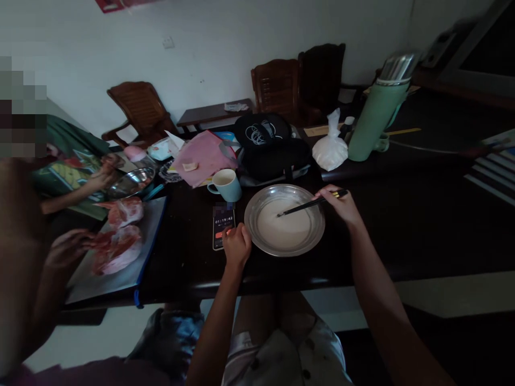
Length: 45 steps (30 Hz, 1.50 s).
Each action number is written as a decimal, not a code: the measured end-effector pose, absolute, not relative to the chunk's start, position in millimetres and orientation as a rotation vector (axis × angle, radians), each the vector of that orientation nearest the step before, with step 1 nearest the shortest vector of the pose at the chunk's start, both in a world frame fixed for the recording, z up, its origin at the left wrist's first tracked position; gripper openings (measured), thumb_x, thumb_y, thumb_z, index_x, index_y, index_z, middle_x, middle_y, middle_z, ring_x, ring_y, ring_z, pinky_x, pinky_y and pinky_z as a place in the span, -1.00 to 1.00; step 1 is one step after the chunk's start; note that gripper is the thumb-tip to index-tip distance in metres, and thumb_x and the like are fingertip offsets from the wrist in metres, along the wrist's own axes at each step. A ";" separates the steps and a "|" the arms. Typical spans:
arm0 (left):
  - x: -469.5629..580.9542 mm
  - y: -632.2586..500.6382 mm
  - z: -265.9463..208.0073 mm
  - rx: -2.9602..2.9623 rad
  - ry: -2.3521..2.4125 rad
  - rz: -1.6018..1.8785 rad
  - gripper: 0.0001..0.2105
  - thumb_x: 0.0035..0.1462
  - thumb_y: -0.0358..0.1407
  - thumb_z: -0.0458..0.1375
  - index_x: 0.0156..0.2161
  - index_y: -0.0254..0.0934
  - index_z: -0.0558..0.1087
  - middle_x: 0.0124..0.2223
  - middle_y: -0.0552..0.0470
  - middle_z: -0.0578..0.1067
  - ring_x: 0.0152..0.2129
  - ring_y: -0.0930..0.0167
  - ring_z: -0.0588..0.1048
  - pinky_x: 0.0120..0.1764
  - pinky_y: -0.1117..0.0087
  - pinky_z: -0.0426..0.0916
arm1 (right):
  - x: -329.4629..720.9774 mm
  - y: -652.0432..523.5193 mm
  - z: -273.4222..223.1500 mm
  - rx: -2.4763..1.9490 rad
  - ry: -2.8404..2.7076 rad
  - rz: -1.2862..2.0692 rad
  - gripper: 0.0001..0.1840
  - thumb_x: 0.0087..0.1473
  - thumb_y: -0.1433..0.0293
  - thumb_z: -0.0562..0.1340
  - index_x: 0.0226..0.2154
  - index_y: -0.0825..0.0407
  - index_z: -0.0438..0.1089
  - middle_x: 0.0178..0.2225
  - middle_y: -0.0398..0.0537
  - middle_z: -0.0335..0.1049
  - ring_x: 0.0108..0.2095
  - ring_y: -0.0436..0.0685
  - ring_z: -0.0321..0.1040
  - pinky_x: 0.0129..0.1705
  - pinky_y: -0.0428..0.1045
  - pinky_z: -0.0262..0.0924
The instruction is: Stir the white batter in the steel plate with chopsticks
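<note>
A wide metal bowl [250,236] with a thin whitish liquid [284,228] inside stands on the dark table before me. My right hand [336,203] is closed around black chopsticks [303,206] with gold bands near the upper end; they slant left, their tips at the liquid. Against the bowl's left rim rests my left hand [237,244], its fingers curled in, partly covering a phone [220,220] that shows a running timer. Whether the fingers grip the rim is hidden. Behind the bowl's left side stands a light blue mug [227,186].
At left, co-workers' hands [70,247] handle raw meat [118,249] on a white board [147,236]; another person has a metal bowl [131,182]. Behind my bowl lie a black case [276,155], a pink bag [205,155], a tied bag of white powder [330,149] and a tall green thermos [376,115].
</note>
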<state>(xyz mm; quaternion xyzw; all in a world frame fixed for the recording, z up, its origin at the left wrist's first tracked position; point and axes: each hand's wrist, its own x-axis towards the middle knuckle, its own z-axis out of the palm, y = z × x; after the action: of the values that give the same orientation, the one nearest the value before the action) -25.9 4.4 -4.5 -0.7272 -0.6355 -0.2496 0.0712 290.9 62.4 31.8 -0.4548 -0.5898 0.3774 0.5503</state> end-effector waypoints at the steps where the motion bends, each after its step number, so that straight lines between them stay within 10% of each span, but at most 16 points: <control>1: -25.7 3.8 -4.5 -2.171 -1.912 -0.730 -0.68 0.24 -0.34 -0.21 -0.45 -0.23 0.31 -0.56 0.01 0.41 -0.53 0.35 0.42 -0.11 0.26 0.18 | 292.6 62.8 31.5 -1.089 -1.358 0.869 -0.67 0.02 0.07 0.26 -0.47 -0.01 0.47 -0.50 -0.10 0.54 -0.41 0.14 0.50 -0.26 0.02 0.34; 45: -26.0 2.7 -6.6 -2.142 -1.916 -0.756 -0.64 0.26 -0.31 -0.23 -0.49 -0.23 0.30 -0.57 0.00 0.39 -0.57 0.37 0.36 -0.22 0.28 0.15 | 285.9 60.5 34.3 -1.043 -1.529 0.966 -0.66 0.05 0.06 0.23 -0.47 -0.03 0.49 -0.44 -0.09 0.55 -0.32 0.16 0.49 -0.17 0.05 0.32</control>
<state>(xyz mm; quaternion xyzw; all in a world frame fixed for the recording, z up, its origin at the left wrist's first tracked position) -26.0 2.7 -6.6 -0.7182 -0.6425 -0.2534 0.0847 285.9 60.5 34.3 -0.4319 -0.6329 0.4000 0.5029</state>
